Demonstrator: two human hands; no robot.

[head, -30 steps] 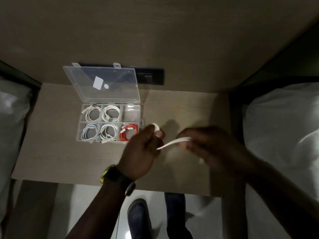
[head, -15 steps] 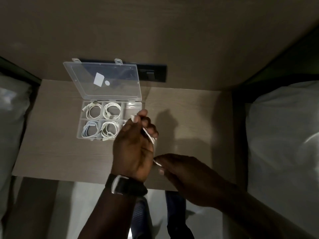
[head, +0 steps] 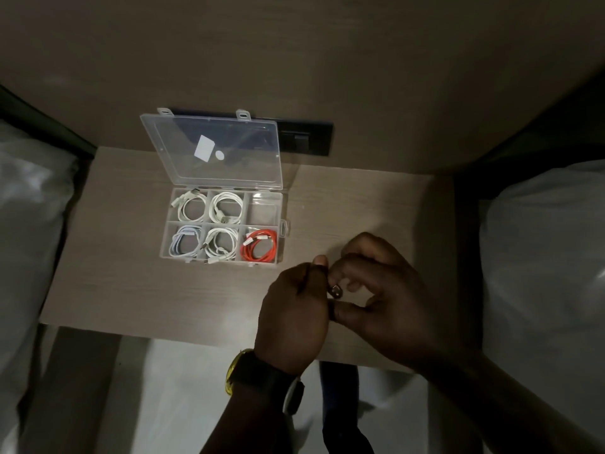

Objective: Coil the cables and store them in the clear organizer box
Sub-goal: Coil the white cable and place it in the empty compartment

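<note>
While the left hand (head: 291, 309) and right hand (head: 376, 290) meet over the near right part of the table (head: 131, 290), they work the last cable; only its plug (head: 335, 292) shows, pinched between the fingertips of both. The left fingers are curled shut around what is likely the coil, though the cable itself is hidden. The right fingers bend in a loose ring, thumb pressed to the left hand.

To do this well, the loops should probably stay small and even, and the plug be tucked so the coil does not spring open.

The box (head: 281, 204) lies to the far left of the hands, lid (head: 212, 149) open and leaning back. Five compartments hold coils, the red cable (head: 260, 250) in the near right one. The far right compartment (head: 265, 209) looks empty. Nothing lies between hands and box; the dim light is the main hindrance.
</note>
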